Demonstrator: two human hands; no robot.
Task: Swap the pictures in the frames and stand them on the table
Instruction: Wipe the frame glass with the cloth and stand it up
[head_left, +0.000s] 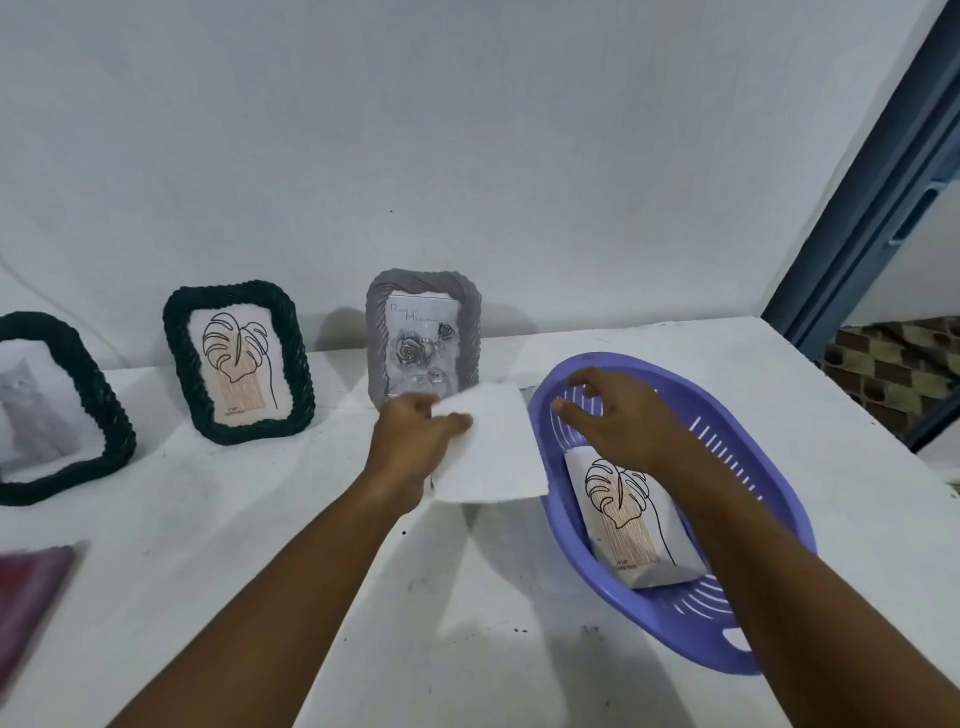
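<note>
White sheet (488, 447), print side hidden, pinched at its left edge by the left hand (415, 431) above the table (363, 597), just before the grey frame (423, 332) standing at the back edge. Right hand (618, 415) hovers slack, holding nothing, over the purple basket (779, 519) with the leaf print (631, 514). Judged: picture-swap step; next, a frame must be opened.

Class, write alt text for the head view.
A left hand pinches a blank white sheet while the right hand hovers open over a purple plastic basket holding a leaf print; three picture frames stand behind.
</note>
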